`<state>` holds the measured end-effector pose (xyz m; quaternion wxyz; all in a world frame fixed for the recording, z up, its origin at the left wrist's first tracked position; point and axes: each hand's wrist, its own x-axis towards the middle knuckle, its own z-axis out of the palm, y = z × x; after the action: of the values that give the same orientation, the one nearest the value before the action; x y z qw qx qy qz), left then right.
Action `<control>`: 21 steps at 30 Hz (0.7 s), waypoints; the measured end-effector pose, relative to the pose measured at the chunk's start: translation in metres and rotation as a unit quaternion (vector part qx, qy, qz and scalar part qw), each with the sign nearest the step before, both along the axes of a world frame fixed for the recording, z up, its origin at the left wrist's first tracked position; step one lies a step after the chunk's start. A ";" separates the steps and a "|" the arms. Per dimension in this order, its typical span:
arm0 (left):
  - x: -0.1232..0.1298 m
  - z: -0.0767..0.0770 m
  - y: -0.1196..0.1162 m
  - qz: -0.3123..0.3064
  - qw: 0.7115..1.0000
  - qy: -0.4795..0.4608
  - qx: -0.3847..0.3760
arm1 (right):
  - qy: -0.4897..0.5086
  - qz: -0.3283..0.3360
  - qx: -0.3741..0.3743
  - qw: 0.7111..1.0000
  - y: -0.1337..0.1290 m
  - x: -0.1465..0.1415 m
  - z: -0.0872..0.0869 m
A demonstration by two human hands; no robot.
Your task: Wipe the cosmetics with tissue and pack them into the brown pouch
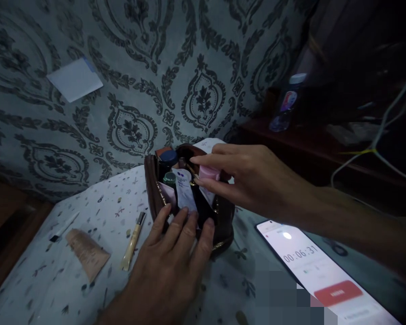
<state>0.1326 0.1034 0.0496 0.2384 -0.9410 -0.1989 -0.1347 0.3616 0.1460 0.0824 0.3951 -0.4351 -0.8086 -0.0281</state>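
Note:
A dark brown zippered pouch [225,225] stands open on the patterned white cloth, filled with small items. Inside are a blue-capped jar [168,157], a green-topped container [169,178] and a white tube [186,192]. My left hand [177,253] rests on the pouch's near edge, fingers spread, holding nothing visible. At the right side of the opening, my right hand [246,176] has its thumb and fingers around a pink item [209,173].
Left of the pouch lie a yellowish tube [133,243], a beige tube [87,253] and a small brush [65,227]. A phone [311,266] showing a timer lies at the right. Behind it, a bottle [288,104] stands on a dark red surface [257,131].

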 end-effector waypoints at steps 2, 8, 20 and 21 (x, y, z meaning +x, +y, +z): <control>-0.001 0.001 0.001 -0.002 1.000 0.006 -0.006 | 0.004 0.016 -0.017 1.000 0.004 0.000 0.001; -0.001 -0.003 0.000 0.001 1.000 -0.012 -0.022 | -0.053 0.034 -0.060 0.996 0.012 -0.005 -0.010; 0.006 -0.005 -0.002 0.022 0.998 -0.055 0.009 | -0.129 0.084 -0.077 0.985 0.010 0.003 -0.006; 0.006 -0.005 -0.003 0.026 0.998 -0.052 0.011 | -0.153 0.074 -0.079 0.982 0.009 0.003 -0.005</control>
<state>0.1386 0.1008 0.0449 0.2419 -0.9246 -0.2336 -0.1792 0.3642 0.1554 0.0773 0.2321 -0.3948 -0.8890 -0.0010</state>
